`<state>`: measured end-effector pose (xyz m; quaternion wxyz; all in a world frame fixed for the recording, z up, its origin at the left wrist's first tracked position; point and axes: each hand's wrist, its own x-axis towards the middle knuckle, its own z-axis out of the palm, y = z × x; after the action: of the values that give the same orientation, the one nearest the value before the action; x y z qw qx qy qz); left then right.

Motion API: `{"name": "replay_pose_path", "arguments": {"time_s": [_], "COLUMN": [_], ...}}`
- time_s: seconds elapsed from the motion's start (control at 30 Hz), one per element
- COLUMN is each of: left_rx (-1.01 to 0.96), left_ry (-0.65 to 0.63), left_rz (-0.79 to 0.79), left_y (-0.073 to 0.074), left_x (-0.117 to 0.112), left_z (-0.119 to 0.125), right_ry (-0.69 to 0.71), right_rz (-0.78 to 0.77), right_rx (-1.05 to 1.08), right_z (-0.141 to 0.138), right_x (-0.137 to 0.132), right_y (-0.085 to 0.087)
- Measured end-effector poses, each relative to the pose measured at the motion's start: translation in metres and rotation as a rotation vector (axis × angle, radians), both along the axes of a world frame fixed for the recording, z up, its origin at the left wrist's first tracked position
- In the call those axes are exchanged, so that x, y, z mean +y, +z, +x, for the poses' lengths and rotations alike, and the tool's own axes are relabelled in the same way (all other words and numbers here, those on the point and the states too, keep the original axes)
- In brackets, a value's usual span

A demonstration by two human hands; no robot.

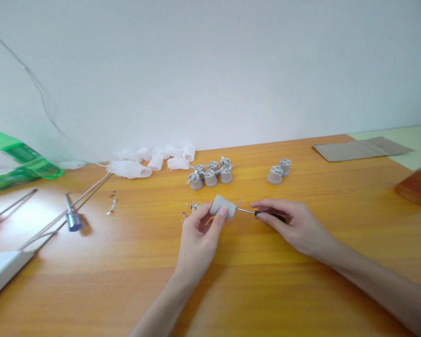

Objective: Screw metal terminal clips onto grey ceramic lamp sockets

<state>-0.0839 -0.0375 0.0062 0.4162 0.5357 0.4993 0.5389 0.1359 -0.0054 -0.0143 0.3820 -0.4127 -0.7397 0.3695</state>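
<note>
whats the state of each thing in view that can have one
left hand, shut around a ceramic lamp holder
right hand, gripping a black-handled screwdriver, its tip at the holder
other lamp holders, standing in two groups
white foam net sleeves, heaped by the wall
cardboard sheet, lying flat

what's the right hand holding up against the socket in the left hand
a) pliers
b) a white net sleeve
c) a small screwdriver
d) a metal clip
C: the right hand pinches a small black-handled screwdriver, its thin metal shaft reaching the ceramic lamp socket held in the left hand.
</note>
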Motion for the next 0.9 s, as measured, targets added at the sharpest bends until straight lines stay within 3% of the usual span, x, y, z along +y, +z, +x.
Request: {"name": "replay_pose_path", "arguments": {"time_s": [0.1, 0.2, 0.37, 0.5, 0.77, 0.9], "left_rx": [0.297, 0.583, 0.756, 0.804, 0.832, 0.818], "left_ry": [0.001, 0.063, 0.058, 0.031, -0.078, -0.087], "left_rz": [0.280, 0.560, 0.805, 0.852, 0.708, 0.735], "left_y": [0.010, 0.024, 0.046, 0.050, 0.046, 0.048], "left_x": [-0.003, -0.008, -0.017, -0.021, -0.023, -0.021], "left_z": [-0.003, -0.003, -0.001, -0.001, -0.005, -0.005], "right_ry": [0.098, 0.101, 0.088, 0.088, 0.069, 0.069], "right_rz": [0.144, 0.185, 0.160, 0.147, 0.145, 0.163], "right_rx": [-0.070, -0.059, -0.008, -0.001, 0.013, 0.006], "right_z": [-0.003, -0.007, -0.013, -0.015, -0.014, -0.013], "right_x": [-0.002, -0.004, -0.008, -0.010, -0.010, -0.009], "right_y": [0.000, 0.002, 0.004, 0.003, 0.001, -0.001]}}
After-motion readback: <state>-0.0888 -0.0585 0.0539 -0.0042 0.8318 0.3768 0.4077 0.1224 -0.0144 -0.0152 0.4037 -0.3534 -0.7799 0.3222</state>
